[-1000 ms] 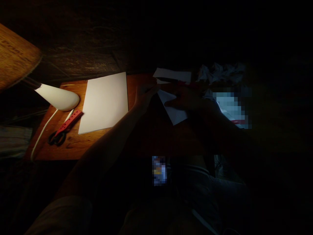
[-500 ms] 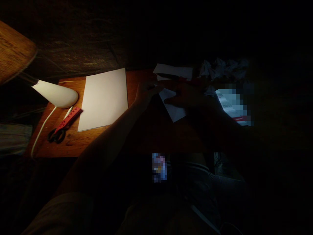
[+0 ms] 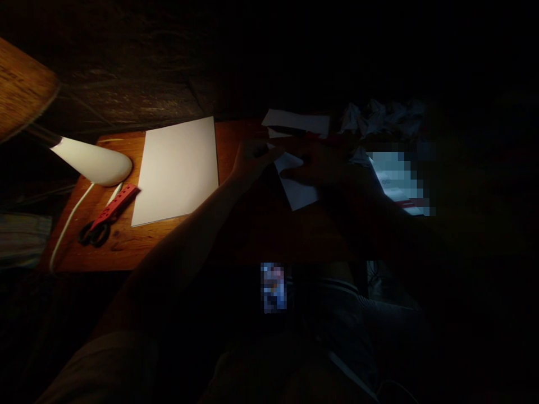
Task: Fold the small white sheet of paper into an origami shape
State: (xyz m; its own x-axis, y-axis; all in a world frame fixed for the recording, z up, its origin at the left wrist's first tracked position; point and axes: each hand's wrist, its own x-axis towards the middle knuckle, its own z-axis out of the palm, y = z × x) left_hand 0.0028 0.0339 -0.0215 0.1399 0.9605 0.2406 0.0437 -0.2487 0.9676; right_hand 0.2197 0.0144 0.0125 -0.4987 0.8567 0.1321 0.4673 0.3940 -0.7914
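A white piece of paper [image 3: 300, 193] lies on the dark middle of the wooden table, with straight edges and one corner toward me. My left hand [image 3: 255, 158] grips its upper left edge, thumb stretched along the paper. From the other side my right hand [image 3: 318, 165] has its fingers on the paper's upper part, closed on it as far as the gloom shows. Deep shadow hides most of the right fingers. Behind the hands are white paper strips [image 3: 298, 119], with a dark, thin tool with a red end [image 3: 311, 134] across them.
A white sheet [image 3: 177, 171] lies at left beside a lamp [image 3: 95, 163] with its cord. Black-handled scissors [image 3: 96, 233] lie by a red perforated strip [image 3: 115, 207]. Several folded paper shapes [image 3: 374, 118] stand back right, near a lit, pixelated screen [image 3: 396, 179].
The paper's near corner has shifted slightly left, and the right fingers have moved a little on it. The whole view has drifted slightly; both hands stay on the paper.
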